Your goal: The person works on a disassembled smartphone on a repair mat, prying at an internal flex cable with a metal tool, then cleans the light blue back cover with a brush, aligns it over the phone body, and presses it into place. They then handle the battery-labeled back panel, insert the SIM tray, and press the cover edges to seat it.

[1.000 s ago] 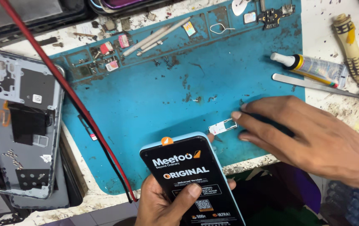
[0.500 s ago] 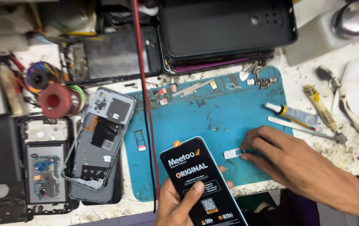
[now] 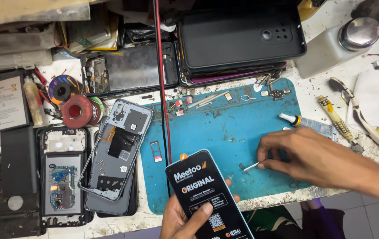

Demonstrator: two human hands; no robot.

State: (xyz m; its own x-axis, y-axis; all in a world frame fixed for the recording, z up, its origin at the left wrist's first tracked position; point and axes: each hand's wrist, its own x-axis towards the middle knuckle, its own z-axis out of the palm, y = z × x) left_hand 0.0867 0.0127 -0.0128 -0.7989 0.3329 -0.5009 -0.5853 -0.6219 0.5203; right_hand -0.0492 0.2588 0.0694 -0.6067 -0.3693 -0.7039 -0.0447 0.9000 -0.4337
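Note:
My left hand point(image 3: 185, 219) holds a black phone screen point(image 3: 205, 194) with a printed protective film, near the front edge of the blue work mat point(image 3: 216, 128). My thumb lies across the lower part of the film. My right hand point(image 3: 304, 157) rests on the mat to the right and pinches a small thin white piece point(image 3: 251, 167) between thumb and fingers, just right of the screen's top corner. What the white piece is cannot be made out.
A red cable point(image 3: 163, 88) runs down the mat's left side. A grey phone back frame point(image 3: 116, 148) and an opened phone point(image 3: 63, 177) lie left. Tape rolls point(image 3: 79, 110), a glue tube point(image 3: 306, 123), tweezers, a white bottle point(image 3: 335, 46) and stacked black phone covers point(image 3: 238, 37) surround the mat.
The view has pulled back and shows more of the bench. My right hand still holds the small white piece, now turned edge-on. The screen stays in my left hand.

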